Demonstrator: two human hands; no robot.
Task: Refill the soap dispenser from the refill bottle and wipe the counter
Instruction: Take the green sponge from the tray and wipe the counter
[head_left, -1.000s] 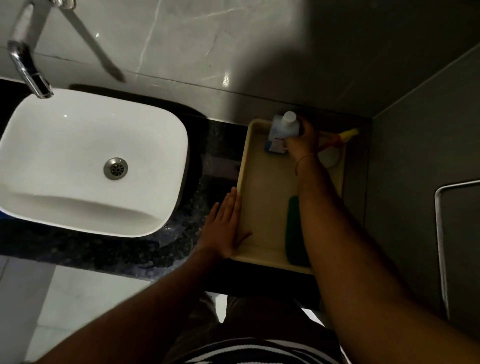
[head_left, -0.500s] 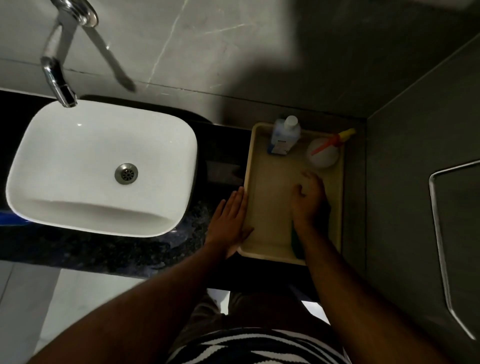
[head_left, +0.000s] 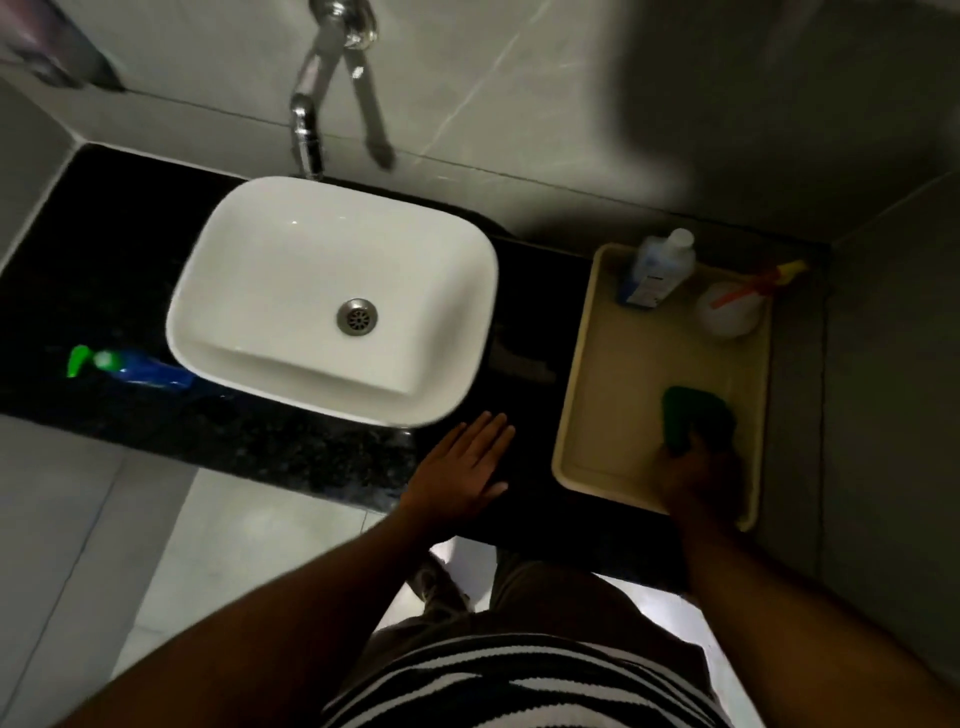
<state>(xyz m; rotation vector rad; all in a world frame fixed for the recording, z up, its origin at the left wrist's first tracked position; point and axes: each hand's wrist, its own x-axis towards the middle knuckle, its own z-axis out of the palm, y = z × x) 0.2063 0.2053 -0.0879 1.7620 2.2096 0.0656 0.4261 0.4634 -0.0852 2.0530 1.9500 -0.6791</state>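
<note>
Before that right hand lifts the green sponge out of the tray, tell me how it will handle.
The green sponge probably feels light and soft, since the right hand closes on one end alone. Lying flat in the tray, it seems unlikely to roll. Wetness cannot be told in this dim light.

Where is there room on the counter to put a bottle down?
The black counter left of the sink, behind the blue bottle, is bare. The tray middle is bare too. Its far end is crowded by two bottles; the gap between sink and tray holds the left hand.
</note>
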